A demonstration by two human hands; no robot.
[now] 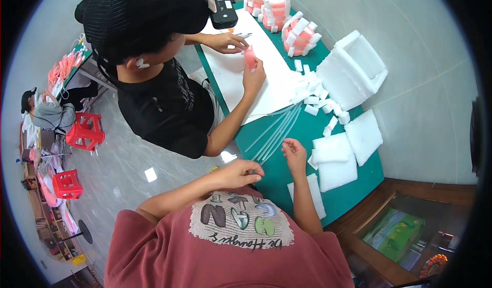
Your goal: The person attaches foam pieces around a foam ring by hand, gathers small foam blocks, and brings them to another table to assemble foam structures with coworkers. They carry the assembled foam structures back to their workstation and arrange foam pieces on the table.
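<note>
My left hand (241,173) is at the near edge of the green table (266,178), fingers curled toward the thumb. Whatever it may hold is too small to make out. Above the table to its right is my right hand (294,156), its thumb and fingers drawn together in a pinch; anything between them cannot be made out. Several thin, translucent pale tubes (279,129) lie fanned out just beyond both hands, their near ends close to my fingers. To the right of my right hand are flat white foam sheets (335,166), some overlapping.
A co-worker (159,101) at the left holds a pink ring-shaped piece (249,57) over white paper (225,75). Small white foam blocks (312,91) lie beside a large foam box (353,70). Pink shapes with white blocks (301,36) stand behind. Red stools (85,131) stand at far left.
</note>
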